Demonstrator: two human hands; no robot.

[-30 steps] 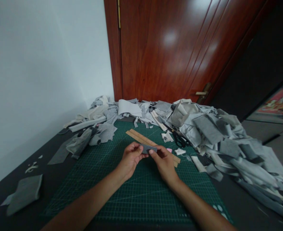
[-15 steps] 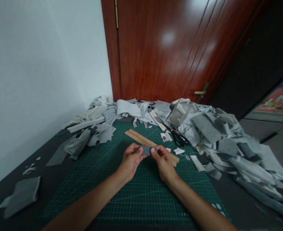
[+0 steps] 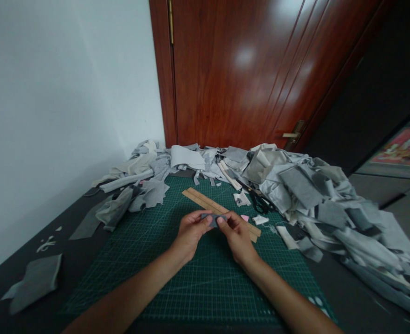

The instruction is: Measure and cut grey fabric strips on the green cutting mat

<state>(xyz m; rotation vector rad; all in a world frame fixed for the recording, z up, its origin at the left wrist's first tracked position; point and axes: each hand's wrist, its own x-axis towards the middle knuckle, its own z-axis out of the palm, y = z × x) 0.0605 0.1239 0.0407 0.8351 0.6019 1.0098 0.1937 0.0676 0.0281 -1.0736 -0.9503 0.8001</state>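
Note:
A small grey piece of fabric (image 3: 214, 221) is stretched between my two hands above the cutting mat. My left hand (image 3: 191, 232) pinches its left end between thumb and fingers. At the other end, my right hand (image 3: 237, 234) grips it the same way, with the thumb on top. Beneath and just beyond the hands, a pair of wooden rulers (image 3: 205, 199) lies diagonally on the green cutting mat (image 3: 191, 297). A bit of pink chalk or cloth (image 3: 244, 218) sits near my right fingers; its kind is unclear.
Black-handled scissors (image 3: 258, 200) lie right of the rulers beside a big heap of grey and white fabric scraps (image 3: 302, 185). More scraps (image 3: 135, 167) line the back and left. A folded grey cloth (image 3: 37, 280) rests at left. Behind stands a wooden door (image 3: 232, 83).
Both hands have drawn slightly closer together, and less of the grey fabric shows flat between them. The view has shifted a little; the other things lie as before.

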